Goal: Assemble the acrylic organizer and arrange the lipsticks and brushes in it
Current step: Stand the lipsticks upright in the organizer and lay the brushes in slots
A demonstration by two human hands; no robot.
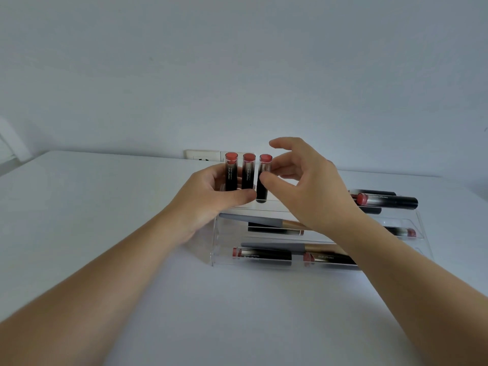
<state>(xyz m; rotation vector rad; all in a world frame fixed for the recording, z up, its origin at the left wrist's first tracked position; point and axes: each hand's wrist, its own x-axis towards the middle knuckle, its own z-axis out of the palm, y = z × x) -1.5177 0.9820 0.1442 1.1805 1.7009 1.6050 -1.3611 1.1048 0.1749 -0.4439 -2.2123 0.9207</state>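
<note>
Since those three upright lipsticks are standing so tight together on the top tier of the acrylic organizer (224,256), I'd say the big risk is dominoes: nudge one while settling the third and the whole row tips, maybe rolling down onto the lower tiers where brushes and more lipsticks already lie flat. The organizer itself is light, clear plastic on a smooth white table (105,207), so a sideways push could probably slide the whole thing too. Left hand (211,199) is reaching in from below, palm tilted inward, fingers curled around the first lipstick (231,171) and second lipstick (248,171), thumb pressing near their bases, so it's closed on that pair and steadying them. Right hand (303,186) comes in just beside that grip, wrist cocked above the middle tier, thumb and a fingertip pinching the third lipstick (264,178) around its middle while the other fingers fan open above. That one looks slightly tilted and sits right next to the held pair, nearly touching. A few more lipsticks (386,202) lie well off to the outside of the right hand's grip, on the top tier's far end.
</note>
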